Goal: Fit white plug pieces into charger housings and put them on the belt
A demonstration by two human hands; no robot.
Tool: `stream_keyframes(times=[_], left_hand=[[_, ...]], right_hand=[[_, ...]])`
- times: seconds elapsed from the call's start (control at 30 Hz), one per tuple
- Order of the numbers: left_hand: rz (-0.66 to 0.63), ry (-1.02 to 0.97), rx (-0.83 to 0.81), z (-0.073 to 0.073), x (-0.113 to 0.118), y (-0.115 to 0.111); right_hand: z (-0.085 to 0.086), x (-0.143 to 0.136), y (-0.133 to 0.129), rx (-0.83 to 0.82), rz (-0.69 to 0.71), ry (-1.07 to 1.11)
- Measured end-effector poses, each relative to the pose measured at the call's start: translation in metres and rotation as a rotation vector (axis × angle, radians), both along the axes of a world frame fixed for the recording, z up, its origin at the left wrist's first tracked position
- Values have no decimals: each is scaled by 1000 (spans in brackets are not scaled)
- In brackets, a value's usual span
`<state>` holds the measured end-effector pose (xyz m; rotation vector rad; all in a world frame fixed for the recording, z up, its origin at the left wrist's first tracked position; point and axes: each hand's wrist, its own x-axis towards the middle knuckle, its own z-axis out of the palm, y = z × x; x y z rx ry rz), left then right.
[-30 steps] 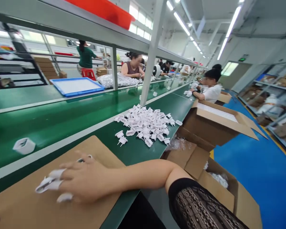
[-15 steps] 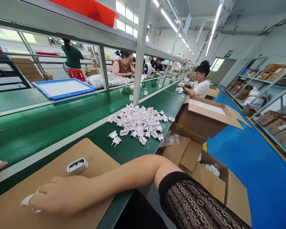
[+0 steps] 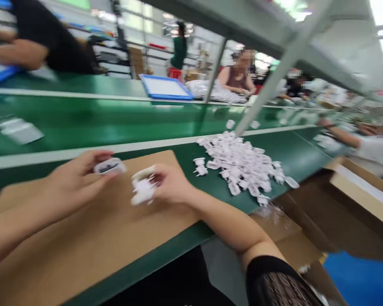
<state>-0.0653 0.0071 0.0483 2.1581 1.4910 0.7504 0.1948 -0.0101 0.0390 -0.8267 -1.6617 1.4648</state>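
Observation:
My left hand (image 3: pixel 83 174) grips a white oval charger housing (image 3: pixel 111 166), its open end facing up with dark parts inside. To its right, my right hand (image 3: pixel 174 183) is closed on a white plug piece (image 3: pixel 143 190) with thin metal pins; blur hides whether it is one piece or two. Both hands are over a brown cardboard sheet (image 3: pixel 115 238) on the green bench. A heap of white plug pieces (image 3: pixel 239 161) lies right of the sheet, with a couple of loose plug pieces (image 3: pixel 200 166) at its near left side.
A green conveyor belt (image 3: pixel 115 123) runs behind the sheet, carrying a white block-shaped piece (image 3: pixel 21 130) at left. A slanted metal post (image 3: pixel 268 80) rises behind the heap. Cardboard boxes (image 3: pixel 364 191) stand right of the bench. Co-workers sit across the belt and at far right.
My view has swung left. My left hand has come into view and now holds the housing that lay on the cardboard. My right hand has lifted, holding white plug parts.

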Motion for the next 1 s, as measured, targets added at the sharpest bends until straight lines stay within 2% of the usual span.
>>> stream_keyframes(times=[0.07,0.17,0.3,0.43,0.53,0.63,0.83,1.0], left_hand=[[21,-101,-26,-3,17,-30],[8,-206,-49,-13,32,-51],[-42,-272,-111,-32,34,-63],[-68,-354,-152,-45,31,-62],[-71,-330,-151,-48,30,-61],[-97,-324,-155,-47,30,-62],[-123,-335,-243,-49,25,-61],[-189,-358,-253,-52,23,-57]], right_hand=[[4,6,4,-151,-24,70],[11,9,8,-254,-28,87],[12,5,4,-292,22,84],[4,1,3,-262,-65,35],[0,-2,1,-196,-160,-17],[-1,-7,-6,-31,-239,-94],[-5,-10,-17,273,-225,-224],[-8,-8,-18,334,-231,-291]])
